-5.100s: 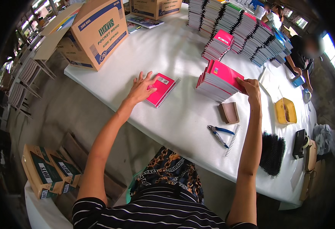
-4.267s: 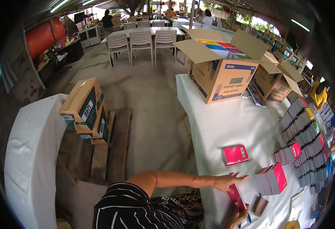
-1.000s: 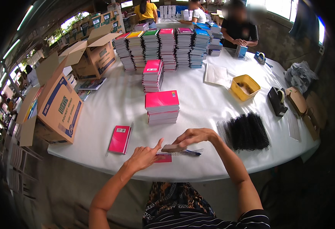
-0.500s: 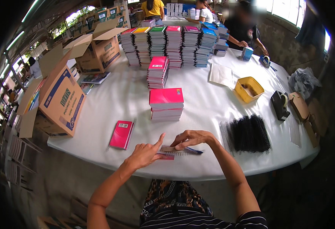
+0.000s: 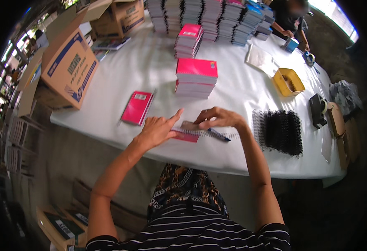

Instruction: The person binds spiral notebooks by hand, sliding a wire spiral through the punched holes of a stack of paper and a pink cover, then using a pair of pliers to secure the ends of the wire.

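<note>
Strong daylight from the window [image 5: 338, 19] upper right, clipped to white; more bright spots along the far left rim. Tabletop [image 5: 240, 85] throws streaky glare, soft grey shadows. My left hand [image 5: 153, 131] and right hand [image 5: 219, 118] are lit well enough, the right one slightly smeared. Carton [image 5: 69, 71] lettering soft too. Co-worker's head [image 5: 298, 6] is just a blur. Floor [image 5: 66, 165] dim, lower right nearly black. Fisheye bows the tabletop's front edge; corners vignette to black.
</note>
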The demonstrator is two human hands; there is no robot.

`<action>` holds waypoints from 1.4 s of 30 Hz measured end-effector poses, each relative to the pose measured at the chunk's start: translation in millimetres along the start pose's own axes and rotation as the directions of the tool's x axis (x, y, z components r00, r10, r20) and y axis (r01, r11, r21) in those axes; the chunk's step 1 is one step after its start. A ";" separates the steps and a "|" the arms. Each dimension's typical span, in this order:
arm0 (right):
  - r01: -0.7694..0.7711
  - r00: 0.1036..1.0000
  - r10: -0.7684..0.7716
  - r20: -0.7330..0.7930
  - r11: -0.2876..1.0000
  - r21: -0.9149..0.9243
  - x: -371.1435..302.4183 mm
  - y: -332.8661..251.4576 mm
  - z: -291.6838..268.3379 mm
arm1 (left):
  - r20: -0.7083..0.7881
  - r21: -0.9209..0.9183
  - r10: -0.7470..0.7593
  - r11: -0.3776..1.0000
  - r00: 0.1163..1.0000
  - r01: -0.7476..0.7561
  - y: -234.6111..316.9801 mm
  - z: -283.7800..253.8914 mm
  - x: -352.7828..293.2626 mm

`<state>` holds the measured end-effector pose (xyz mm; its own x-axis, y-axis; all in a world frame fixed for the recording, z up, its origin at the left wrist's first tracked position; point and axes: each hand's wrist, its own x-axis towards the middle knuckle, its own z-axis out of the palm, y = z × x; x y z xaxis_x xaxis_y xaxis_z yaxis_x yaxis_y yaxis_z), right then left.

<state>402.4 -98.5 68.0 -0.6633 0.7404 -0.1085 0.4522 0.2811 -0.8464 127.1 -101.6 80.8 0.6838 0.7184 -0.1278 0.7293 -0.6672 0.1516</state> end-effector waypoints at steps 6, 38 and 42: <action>-0.158 0.987 0.158 -0.018 0.985 -0.063 4.2 -24.1 0.6 | -0.093 -0.121 -0.028 0.992 0.995 0.016 -4.7 3.8 -1.6; -0.167 0.985 0.166 0.045 0.986 0.017 25.3 -42.8 5.6 | -0.430 -0.839 -0.334 0.491 0.839 -0.235 -2.8 65.3 -15.3; 0.035 0.999 -0.037 0.005 0.975 0.222 19.1 -25.5 8.0 | -0.338 -0.871 -0.332 0.464 0.881 -0.160 -3.3 62.0 -15.8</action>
<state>373.4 -96.4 83.3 -0.6825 0.7266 -0.0795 0.2853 0.1647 -0.9442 115.3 -122.9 21.6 0.3524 0.9205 0.1686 0.2084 -0.2528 0.9448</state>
